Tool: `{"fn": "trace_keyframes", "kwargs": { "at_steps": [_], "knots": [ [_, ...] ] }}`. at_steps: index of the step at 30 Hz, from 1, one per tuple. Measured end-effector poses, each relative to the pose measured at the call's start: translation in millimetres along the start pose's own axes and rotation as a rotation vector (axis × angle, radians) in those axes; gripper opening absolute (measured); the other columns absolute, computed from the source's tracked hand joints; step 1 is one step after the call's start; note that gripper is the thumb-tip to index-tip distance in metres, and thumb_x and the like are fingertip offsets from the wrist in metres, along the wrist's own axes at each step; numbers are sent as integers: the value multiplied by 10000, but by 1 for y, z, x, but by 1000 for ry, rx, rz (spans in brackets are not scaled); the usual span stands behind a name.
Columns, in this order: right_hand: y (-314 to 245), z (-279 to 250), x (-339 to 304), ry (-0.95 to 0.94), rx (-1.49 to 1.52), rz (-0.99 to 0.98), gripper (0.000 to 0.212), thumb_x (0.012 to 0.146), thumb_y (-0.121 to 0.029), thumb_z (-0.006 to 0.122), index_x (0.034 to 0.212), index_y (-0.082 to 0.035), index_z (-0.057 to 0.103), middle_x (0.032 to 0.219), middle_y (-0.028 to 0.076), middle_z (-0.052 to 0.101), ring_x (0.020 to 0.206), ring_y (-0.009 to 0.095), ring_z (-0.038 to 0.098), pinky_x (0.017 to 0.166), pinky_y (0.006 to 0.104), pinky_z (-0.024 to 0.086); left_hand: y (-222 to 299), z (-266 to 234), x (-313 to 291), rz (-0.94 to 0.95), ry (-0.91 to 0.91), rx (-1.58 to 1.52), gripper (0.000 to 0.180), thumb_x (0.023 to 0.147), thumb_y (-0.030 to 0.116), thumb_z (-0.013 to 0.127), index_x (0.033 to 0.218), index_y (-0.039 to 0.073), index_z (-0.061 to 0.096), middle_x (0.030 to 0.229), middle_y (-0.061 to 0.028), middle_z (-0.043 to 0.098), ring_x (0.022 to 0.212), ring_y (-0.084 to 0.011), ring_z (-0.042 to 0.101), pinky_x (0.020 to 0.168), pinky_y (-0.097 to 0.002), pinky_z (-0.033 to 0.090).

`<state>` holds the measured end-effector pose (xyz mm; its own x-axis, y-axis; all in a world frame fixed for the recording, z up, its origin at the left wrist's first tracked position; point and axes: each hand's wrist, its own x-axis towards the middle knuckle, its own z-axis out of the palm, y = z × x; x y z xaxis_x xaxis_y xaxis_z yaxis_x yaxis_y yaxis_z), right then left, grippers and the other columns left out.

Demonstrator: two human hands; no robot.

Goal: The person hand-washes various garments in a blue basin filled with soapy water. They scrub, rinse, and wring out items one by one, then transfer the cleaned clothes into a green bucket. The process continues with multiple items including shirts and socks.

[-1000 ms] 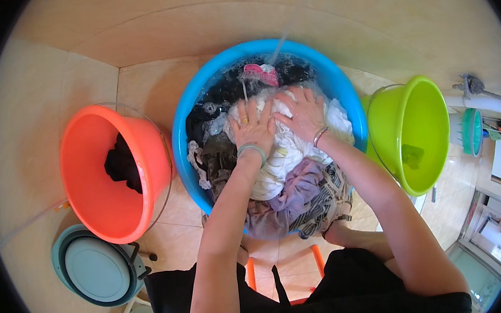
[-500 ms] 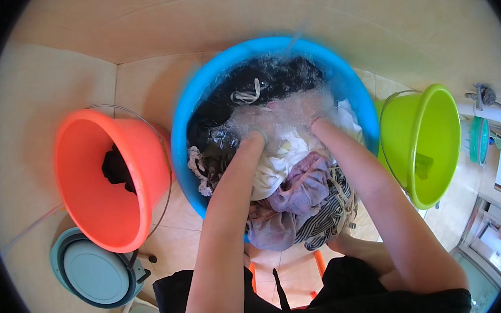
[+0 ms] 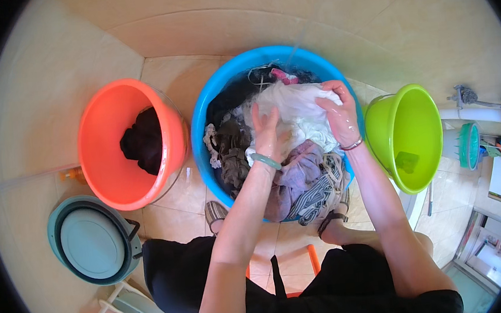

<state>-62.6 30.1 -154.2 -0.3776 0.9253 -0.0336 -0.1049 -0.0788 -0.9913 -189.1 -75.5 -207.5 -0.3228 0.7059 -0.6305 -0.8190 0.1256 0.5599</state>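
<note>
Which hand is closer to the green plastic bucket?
Right. The right hand holds wet white cloth, just left of the green plastic bucket; the left hand is farther left, spread open.

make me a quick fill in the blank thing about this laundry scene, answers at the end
The washtub is ____ in colour.
The orange bucket stands to the washtub's ____.
The left hand has a ____ bangle at its wrist.
The right hand grips ____ cloth.

Blue; left; green; white.
</note>
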Motion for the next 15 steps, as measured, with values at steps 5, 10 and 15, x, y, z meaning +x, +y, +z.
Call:
{"fn": "trace_keyframes", "kwargs": {
  "at_steps": [5,10,15],
  "knots": [
    [-93,29,-29,-326,175,-107,266,695,53,657,886,-78,527,1069,67,510,1038,157,492,933,296,384,39,28,-27,-240,-202,-469,757,913,604,491,1470,131,294,1484,-166,332,1363,-357,330,1051,-569,351],
    [-115,26,-45,-700,371,-173,290,638,-36,672,853,-108,492,1036,97,509,1055,269,517,974,388,389,39,25,-21,-209,-416,-569,601,968,471,439,1331,-6,482,1334,-188,538,1218,-340,529,1045,-457,414],
    [-85,-5,-30,-341,715,152,311,825,-109,606,1128,-82,541,1190,111,554,1176,276,514,1019,406,409,13,29,-45,-208,-354,-619,429,972,260,460,1318,10,496,1324,-159,554,1196,-304,551,1030,-444,433]
  ]
}}
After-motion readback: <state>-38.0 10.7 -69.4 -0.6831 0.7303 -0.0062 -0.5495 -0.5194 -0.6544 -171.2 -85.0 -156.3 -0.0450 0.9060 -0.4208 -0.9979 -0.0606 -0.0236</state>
